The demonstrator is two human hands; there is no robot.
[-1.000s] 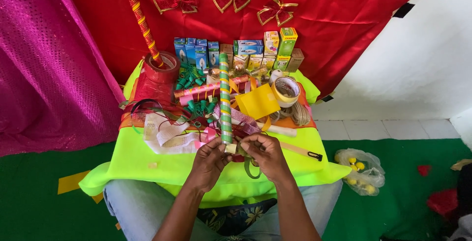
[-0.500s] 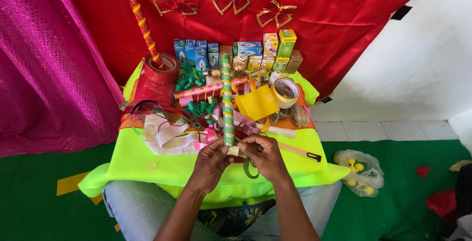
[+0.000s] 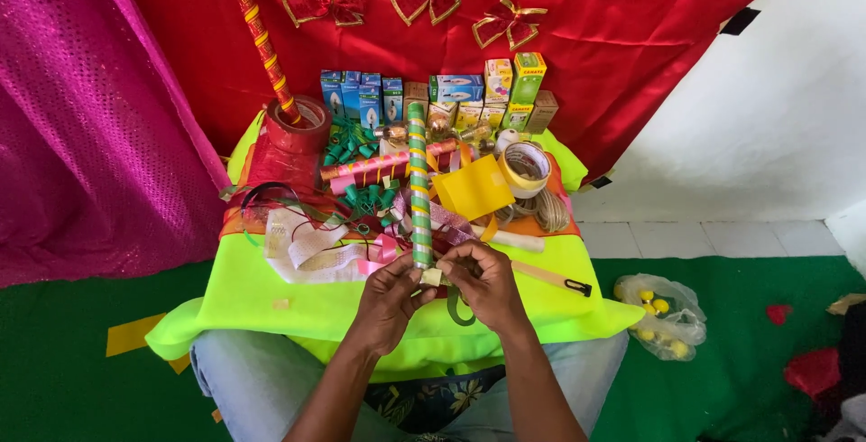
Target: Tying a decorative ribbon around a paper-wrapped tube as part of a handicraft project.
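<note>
Little has shifted since a moment ago: the left hand [image 3: 390,296] and right hand [image 3: 483,281] remain clamped together on the near end of a green-striped stick [image 3: 419,186], which lies pointing away across the bright yellow-green surface [image 3: 271,302]. A yellow card [image 3: 471,189] and tape roll [image 3: 526,168] sit beyond.

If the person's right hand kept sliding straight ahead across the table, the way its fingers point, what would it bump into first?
The right hand points up and leftward at the green-and-gold ribbon-wrapped stick, whose lower end both hands pinch. It would likely press into that stick first, then the left hand and pink ribbon loops beyond, though depth is unclear.
</note>
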